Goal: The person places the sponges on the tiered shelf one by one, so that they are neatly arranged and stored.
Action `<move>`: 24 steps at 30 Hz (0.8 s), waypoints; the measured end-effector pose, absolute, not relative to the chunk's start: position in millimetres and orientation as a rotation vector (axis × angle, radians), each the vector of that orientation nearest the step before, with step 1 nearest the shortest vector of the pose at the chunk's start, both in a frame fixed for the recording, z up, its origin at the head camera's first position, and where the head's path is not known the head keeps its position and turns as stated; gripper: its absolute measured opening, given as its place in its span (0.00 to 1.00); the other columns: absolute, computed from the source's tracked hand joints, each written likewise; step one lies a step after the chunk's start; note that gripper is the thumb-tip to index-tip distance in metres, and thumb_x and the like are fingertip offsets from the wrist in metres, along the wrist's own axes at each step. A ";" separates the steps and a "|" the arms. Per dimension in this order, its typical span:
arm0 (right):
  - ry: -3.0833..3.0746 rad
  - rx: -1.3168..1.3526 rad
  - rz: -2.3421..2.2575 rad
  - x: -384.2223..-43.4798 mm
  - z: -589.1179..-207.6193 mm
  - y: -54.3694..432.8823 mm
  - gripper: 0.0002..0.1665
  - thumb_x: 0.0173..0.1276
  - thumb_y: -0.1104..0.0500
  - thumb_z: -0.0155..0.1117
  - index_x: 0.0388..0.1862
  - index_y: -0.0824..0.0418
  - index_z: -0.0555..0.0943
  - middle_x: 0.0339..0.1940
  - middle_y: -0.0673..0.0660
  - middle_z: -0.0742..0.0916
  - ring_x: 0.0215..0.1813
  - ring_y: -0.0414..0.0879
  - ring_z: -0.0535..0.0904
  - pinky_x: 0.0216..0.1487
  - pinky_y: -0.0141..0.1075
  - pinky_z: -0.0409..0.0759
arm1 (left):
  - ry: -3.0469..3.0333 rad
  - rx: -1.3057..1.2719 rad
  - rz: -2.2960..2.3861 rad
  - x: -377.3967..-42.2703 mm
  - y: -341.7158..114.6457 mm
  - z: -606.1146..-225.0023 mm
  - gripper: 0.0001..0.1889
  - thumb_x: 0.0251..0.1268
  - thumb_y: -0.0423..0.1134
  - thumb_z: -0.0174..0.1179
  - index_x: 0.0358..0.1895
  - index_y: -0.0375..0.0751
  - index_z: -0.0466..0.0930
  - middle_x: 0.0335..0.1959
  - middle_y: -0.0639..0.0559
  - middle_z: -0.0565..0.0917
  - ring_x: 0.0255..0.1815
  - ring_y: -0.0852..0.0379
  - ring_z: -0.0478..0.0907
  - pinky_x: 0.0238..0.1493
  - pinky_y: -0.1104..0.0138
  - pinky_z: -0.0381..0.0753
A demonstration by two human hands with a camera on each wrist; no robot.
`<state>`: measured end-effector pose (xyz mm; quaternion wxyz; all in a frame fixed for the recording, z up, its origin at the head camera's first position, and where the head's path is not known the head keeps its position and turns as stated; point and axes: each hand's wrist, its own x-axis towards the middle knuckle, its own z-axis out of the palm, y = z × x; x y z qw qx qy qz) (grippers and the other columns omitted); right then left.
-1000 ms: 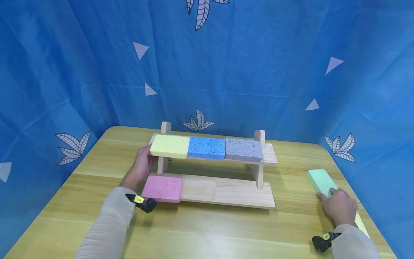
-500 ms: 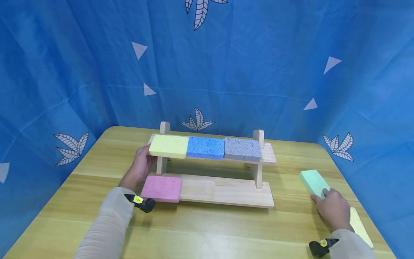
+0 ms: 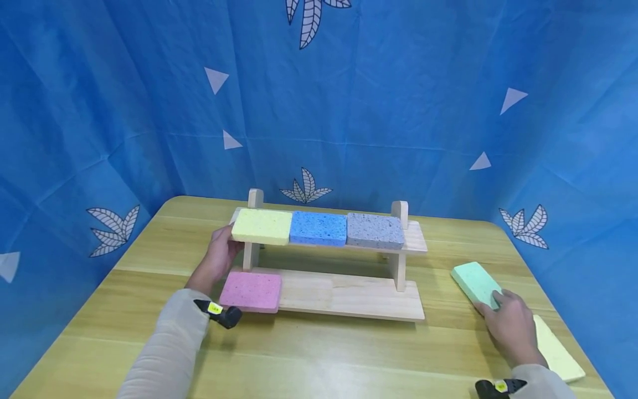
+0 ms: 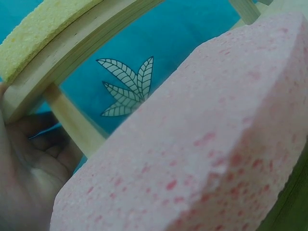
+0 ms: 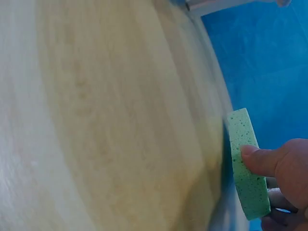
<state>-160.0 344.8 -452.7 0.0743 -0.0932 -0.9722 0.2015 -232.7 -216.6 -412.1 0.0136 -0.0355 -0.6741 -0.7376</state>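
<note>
My left hand (image 3: pixel 219 254) grips the left end of a two-tier wooden rack's upper shelf (image 3: pixel 415 237); in the left wrist view its fingers (image 4: pixel 45 139) curl beneath the board. On that shelf a yellow sponge (image 3: pixel 262 226), a blue sponge (image 3: pixel 318 228) and a grey sponge (image 3: pixel 375 230) lie side by side. A pink sponge (image 3: pixel 251 291) lies at the left of the lower shelf (image 3: pixel 349 295). Off to the right, my right hand (image 3: pixel 510 321) holds a green sponge (image 3: pixel 476 284) by its near end, thumb on one edge in the right wrist view.
A pale yellow sponge (image 3: pixel 558 349) lies on the table (image 3: pixel 319 360) beside my right wrist, close to the right edge. A blue patterned curtain (image 3: pixel 379 111) hangs behind and along both sides.
My right hand has moved left with the green sponge, away from the pale yellow sponge, which now shows more fully. My left hand and the rack have stayed in place.
</note>
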 end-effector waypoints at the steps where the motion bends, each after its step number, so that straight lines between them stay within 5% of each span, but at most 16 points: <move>1: -2.907 -0.253 0.613 -159.2 -451.5 343.9 0.36 0.63 0.53 0.62 0.57 0.82 0.67 0.58 0.84 0.67 0.58 0.79 0.62 0.57 0.67 0.61 | -2.102 -0.110 -2.296 -232.7 -216.8 -412.3 0.20 0.76 0.42 0.33 0.56 0.39 0.74 0.48 0.60 0.78 0.53 0.62 0.75 0.60 0.68 0.72; 9: -2.888 -0.118 0.666 -155.3 -440.4 334.4 0.37 0.64 0.50 0.64 0.57 0.80 0.70 0.59 0.80 0.70 0.58 0.78 0.63 0.56 0.67 0.62 | -2.076 -0.117 -2.307 -232.9 -217.6 -414.4 0.18 0.76 0.41 0.34 0.50 0.48 0.77 0.46 0.60 0.79 0.51 0.62 0.76 0.61 0.65 0.71; 19: -2.846 0.095 0.650 -142.9 -415.5 315.5 0.34 0.59 0.52 0.69 0.53 0.78 0.74 0.56 0.77 0.75 0.48 0.73 0.76 0.45 0.63 0.72 | -2.082 -0.123 -2.291 -234.7 -217.5 -414.5 0.20 0.75 0.40 0.33 0.53 0.39 0.75 0.44 0.60 0.80 0.49 0.63 0.77 0.61 0.63 0.72; 24: -2.850 0.188 0.659 -136.2 -404.0 305.6 0.33 0.58 0.53 0.70 0.52 0.77 0.76 0.55 0.75 0.77 0.47 0.72 0.78 0.44 0.63 0.74 | -2.053 -0.122 -2.316 -234.6 -218.3 -415.6 0.18 0.75 0.40 0.34 0.48 0.47 0.78 0.43 0.60 0.80 0.48 0.63 0.77 0.60 0.65 0.72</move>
